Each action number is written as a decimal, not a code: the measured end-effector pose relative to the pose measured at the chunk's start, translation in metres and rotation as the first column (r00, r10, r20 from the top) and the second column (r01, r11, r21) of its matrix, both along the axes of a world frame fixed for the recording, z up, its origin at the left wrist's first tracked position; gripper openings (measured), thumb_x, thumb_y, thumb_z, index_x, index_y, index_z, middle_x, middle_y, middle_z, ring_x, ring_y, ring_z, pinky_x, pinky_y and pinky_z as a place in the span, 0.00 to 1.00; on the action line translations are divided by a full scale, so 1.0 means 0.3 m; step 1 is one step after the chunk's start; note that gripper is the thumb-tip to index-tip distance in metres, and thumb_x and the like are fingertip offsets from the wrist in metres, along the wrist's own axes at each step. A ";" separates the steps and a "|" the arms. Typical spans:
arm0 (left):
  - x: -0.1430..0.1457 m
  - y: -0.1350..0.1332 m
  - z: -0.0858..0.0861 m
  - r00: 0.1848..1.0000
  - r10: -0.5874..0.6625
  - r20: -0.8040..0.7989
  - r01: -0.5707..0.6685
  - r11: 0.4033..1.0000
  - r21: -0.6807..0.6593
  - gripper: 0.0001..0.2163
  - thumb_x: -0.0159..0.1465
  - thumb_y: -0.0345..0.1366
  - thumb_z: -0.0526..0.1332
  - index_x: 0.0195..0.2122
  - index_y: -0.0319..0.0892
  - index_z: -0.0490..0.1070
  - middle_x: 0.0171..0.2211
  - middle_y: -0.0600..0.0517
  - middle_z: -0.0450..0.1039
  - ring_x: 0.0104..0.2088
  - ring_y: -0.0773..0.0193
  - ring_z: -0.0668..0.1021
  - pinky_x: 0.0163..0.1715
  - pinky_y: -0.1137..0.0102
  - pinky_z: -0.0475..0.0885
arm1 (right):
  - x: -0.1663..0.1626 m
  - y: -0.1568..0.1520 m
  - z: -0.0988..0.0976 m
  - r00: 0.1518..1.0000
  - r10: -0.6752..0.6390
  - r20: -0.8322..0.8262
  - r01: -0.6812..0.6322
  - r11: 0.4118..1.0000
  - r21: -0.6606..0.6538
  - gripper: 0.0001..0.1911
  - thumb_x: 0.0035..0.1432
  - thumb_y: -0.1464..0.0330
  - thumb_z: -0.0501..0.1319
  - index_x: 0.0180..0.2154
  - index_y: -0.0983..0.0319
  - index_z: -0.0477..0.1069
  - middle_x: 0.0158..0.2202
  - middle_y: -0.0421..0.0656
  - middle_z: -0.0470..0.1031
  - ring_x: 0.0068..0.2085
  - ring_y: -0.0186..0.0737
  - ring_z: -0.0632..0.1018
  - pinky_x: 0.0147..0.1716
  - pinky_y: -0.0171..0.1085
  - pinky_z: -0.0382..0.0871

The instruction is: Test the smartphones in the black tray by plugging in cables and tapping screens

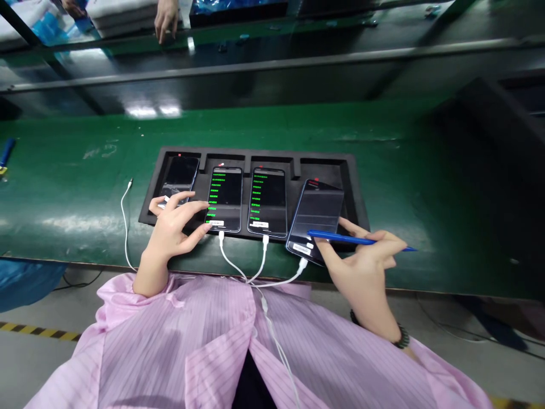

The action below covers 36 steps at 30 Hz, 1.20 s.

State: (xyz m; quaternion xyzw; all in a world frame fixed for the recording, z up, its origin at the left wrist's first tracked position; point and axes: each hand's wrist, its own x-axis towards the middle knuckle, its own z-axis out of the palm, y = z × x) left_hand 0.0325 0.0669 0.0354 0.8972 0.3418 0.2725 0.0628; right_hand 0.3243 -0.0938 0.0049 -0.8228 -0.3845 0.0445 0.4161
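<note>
A black foam tray [357, 199] on the green belt holds several phones side by side. The two middle phones [225, 196] [268, 199] show green text on dark screens. My left hand [172, 230] hovers over the tray's left end, fingers spread and reaching toward the leftmost phone [183, 177] and the second one. My right hand [366, 267] lifts the rightmost phone [317, 218] by its lower edge, tilted out of its slot, and also pinches a blue pen [361, 240] lying across that phone. White cables [232, 264] run from the phones toward me.
A loose white cable [124, 221] lies on the green conveyor belt [76, 182] left of the tray. Another person's hand [166, 20] shows at the far side, beyond metal rails. A dark box [498, 125] stands at the right. A blue item [6, 153] sits at the far left edge.
</note>
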 end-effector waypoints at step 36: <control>-0.014 0.012 -0.012 1.000 0.004 0.013 -0.004 1.000 -0.003 0.14 0.68 0.47 0.58 0.46 0.47 0.77 0.41 0.49 0.83 0.50 0.47 0.80 0.51 0.53 0.53 | 0.021 0.049 0.021 0.985 0.104 0.140 -0.109 0.994 0.029 0.26 0.55 0.49 0.61 0.39 0.55 0.48 0.53 0.54 0.77 0.60 0.59 0.70 0.59 0.64 0.44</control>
